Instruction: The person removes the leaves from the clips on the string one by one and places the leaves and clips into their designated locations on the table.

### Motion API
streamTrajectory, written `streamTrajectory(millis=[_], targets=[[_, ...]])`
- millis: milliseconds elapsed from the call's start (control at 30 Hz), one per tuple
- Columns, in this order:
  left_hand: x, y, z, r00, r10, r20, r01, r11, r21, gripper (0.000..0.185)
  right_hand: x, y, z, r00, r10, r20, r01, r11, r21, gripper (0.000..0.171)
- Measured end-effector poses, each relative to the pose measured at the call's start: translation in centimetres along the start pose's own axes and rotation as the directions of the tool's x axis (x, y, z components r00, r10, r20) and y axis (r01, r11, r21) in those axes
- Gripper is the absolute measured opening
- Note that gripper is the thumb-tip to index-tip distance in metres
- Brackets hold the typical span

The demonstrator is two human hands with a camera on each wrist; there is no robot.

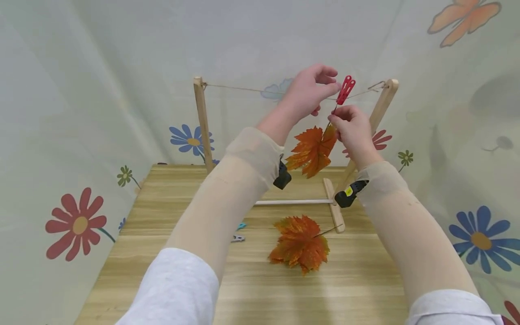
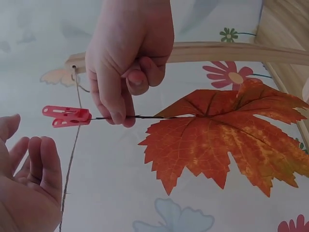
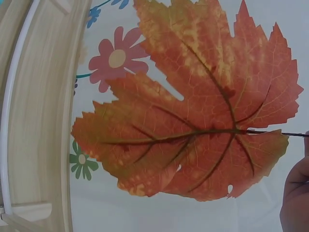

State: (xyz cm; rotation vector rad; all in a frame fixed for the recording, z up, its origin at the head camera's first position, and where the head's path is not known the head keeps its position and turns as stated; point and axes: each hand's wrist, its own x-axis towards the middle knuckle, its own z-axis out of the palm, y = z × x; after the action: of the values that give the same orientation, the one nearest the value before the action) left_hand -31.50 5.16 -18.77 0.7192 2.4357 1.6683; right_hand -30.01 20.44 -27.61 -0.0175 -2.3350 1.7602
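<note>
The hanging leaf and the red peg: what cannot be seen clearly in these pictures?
- Head view: the right hand covers the stem of the hanging leaf below the red peg.
- Right wrist view: the peg is outside the frame.
- Head view: the left arm partly hides small clips on the table.

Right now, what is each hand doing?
Left hand: open, beside the red plastic clothespin, holding nothing.
Right hand: pinching the orange maple leaf's stem.
</note>
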Motion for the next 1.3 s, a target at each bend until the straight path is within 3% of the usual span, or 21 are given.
streamTrajectory(millis=[433, 767, 867, 1300], targets=[[0.7, 0.1, 0.7, 0.999, -0.032, -0.022, 0.032, 0.999, -0.019, 0.037, 0.0, 0.0, -0.3, 1.0, 0.001, -0.013, -0.002, 0.999, -0.044, 0.039], [1.5, 0.2, 1.5, 0.996, -0.088, -0.021, 0.09, 0.994, 0.063, 0.039, -0.2, -0.1, 0.1, 1.0, -0.015, -0.018, 0.014, 0.999, -0.037, 0.036], [1.6, 0.2, 1.7, 0.995, -0.101, -0.016, 0.102, 0.994, 0.047, 0.042, -0.3, -0.1, 0.3, 0.999, -0.024, -0.025, 0.024, 0.999, -0.037, 0.035], [1.6, 0.1, 1.2, 0.995, -0.102, -0.009, 0.102, 0.994, 0.028, 0.042, 0.0, -0.2, 1.0, 0.999, -0.047, -0.026, 0.046, 0.998, -0.036, 0.029]])
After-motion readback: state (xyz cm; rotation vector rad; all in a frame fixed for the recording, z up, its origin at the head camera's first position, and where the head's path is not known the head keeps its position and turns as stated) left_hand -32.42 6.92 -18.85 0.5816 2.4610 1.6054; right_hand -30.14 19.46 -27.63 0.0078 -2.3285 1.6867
